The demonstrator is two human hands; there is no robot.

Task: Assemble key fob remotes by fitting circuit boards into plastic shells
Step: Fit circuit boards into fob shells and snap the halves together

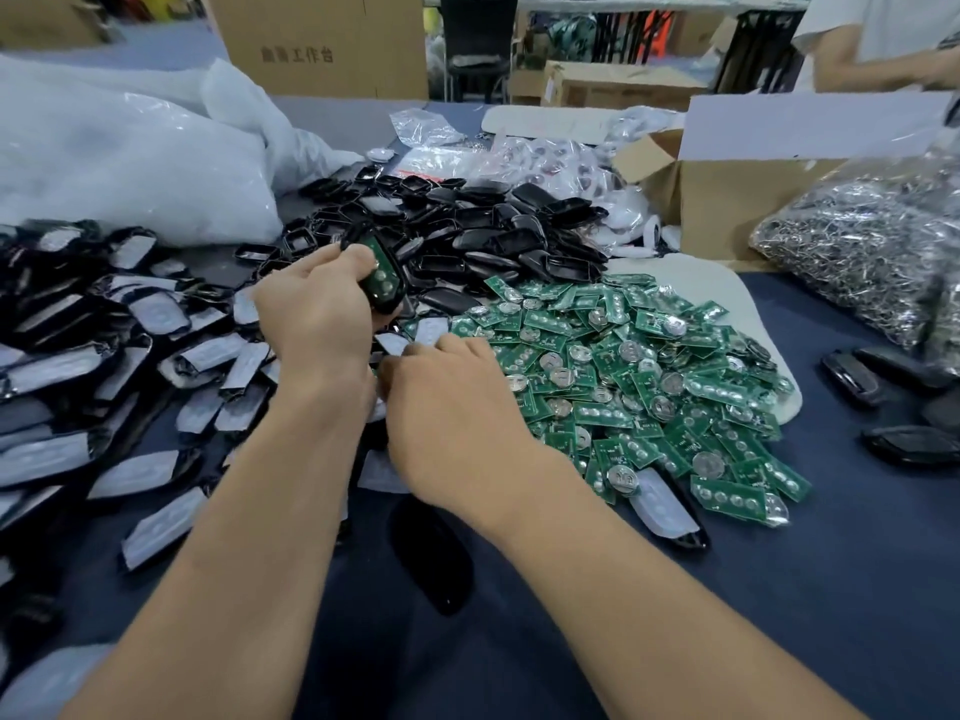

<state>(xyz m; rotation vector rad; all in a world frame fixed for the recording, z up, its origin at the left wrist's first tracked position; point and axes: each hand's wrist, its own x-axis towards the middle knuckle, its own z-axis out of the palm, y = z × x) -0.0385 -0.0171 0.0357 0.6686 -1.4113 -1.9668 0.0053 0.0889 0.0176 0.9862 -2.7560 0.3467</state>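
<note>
Right hand [457, 407], fingertips hidden; left hand [311, 314] partly over black shell [383, 285]

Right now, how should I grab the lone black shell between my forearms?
Pinch the black shell across its narrow width, at mid-length, coming straight down from above. It lies flat and alone on the cloth, so both long edges look free.

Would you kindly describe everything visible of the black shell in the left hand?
The glossy black plastic key fob shell is an elongated oval, held tilted in the air. A green circuit board with round silvery pads sits inside it. The left hand grips it from the left, its fingers wrapped over the upper end.
</note>
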